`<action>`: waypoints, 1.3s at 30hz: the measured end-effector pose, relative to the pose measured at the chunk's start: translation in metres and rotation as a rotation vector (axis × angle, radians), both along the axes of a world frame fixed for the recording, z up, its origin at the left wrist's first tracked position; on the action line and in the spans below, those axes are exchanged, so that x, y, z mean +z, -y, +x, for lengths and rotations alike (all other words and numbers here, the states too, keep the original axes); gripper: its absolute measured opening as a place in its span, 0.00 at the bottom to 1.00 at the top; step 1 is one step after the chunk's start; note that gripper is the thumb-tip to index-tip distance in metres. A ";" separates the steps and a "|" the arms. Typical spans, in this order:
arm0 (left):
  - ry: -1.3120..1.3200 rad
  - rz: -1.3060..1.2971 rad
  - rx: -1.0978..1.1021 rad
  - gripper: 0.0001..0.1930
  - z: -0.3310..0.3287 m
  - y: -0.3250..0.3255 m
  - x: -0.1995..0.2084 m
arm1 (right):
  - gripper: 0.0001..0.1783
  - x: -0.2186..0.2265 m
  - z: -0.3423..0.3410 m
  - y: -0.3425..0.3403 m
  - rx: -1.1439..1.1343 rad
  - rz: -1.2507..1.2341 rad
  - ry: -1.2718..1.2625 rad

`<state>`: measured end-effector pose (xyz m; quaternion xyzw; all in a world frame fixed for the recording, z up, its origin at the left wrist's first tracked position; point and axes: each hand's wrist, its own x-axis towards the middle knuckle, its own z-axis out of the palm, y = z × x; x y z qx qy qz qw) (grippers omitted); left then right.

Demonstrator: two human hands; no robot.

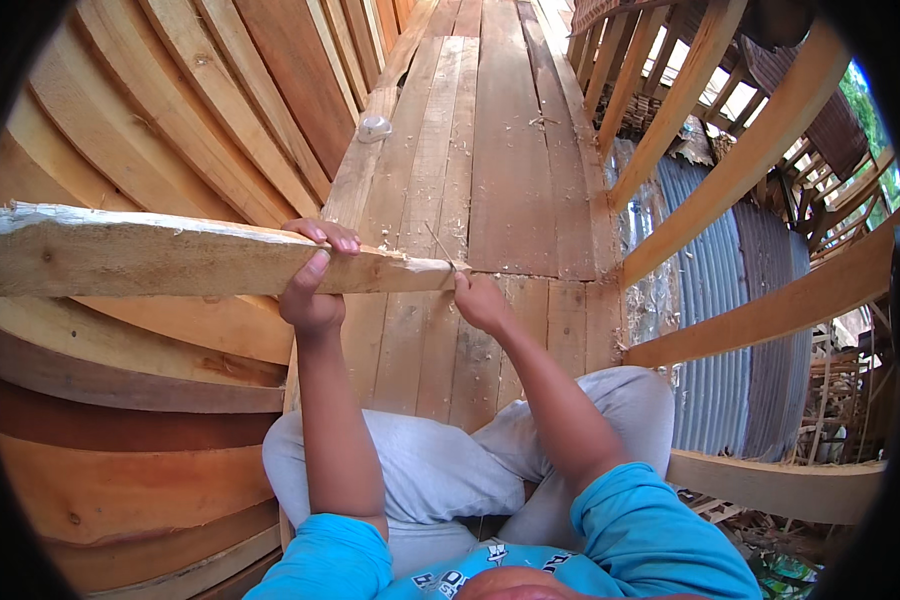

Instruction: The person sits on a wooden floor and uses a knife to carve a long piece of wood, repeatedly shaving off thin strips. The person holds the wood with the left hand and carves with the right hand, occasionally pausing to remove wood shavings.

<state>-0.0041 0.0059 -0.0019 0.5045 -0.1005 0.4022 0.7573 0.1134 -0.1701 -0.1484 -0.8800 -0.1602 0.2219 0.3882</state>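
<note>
A long, rough-edged wooden plank [160,258] extends from the left side across in front of me, its end narrowed and paler. My left hand [317,278] is closed around it a little short of that end, thumb on the near face and fingers over the top edge. At the narrowed tip, my right hand [481,303] is closed with its fingers against the wood. Whatever those fingers grip is too small to make out. A thin sliver [438,242] sticks up beside the tip.
Wood shavings lie scattered over the plank floor [510,150]. A small clear plastic container [374,128] sits further ahead on the left. Boards [170,110] form a wall at left. Wooden railing posts [685,105] stand at right, with corrugated metal sheets [705,300] beyond them.
</note>
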 end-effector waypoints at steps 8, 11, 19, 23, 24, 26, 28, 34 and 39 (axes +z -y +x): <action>-0.019 -0.012 0.068 0.13 -0.012 -0.012 -0.009 | 0.30 0.085 -0.048 -0.027 0.190 0.108 -0.067; -0.012 -0.009 0.056 0.13 -0.010 -0.011 -0.007 | 0.30 0.057 -0.032 -0.022 0.147 0.059 0.007; -0.003 -0.011 0.049 0.13 -0.011 -0.010 -0.003 | 0.32 0.060 -0.040 -0.024 0.141 0.124 -0.066; -0.025 -0.027 0.058 0.13 -0.011 -0.009 -0.006 | 0.32 0.085 -0.050 -0.026 0.165 0.111 -0.050; -0.021 -0.030 0.062 0.13 -0.009 -0.007 -0.004 | 0.32 0.060 -0.037 -0.022 0.113 0.085 -0.040; -0.020 -0.030 0.049 0.13 -0.006 -0.006 -0.003 | 0.31 0.021 -0.016 -0.010 0.017 0.042 -0.102; -0.024 -0.027 0.045 0.13 -0.006 -0.006 -0.003 | 0.31 0.014 -0.010 -0.001 -0.073 0.014 -0.242; -0.024 -0.001 0.078 0.13 -0.014 -0.009 -0.004 | 0.30 0.065 -0.046 -0.032 0.166 0.155 -0.007; -0.003 -0.026 0.009 0.13 0.002 0.000 -0.002 | 0.29 -0.046 0.009 0.004 -0.088 0.000 -0.011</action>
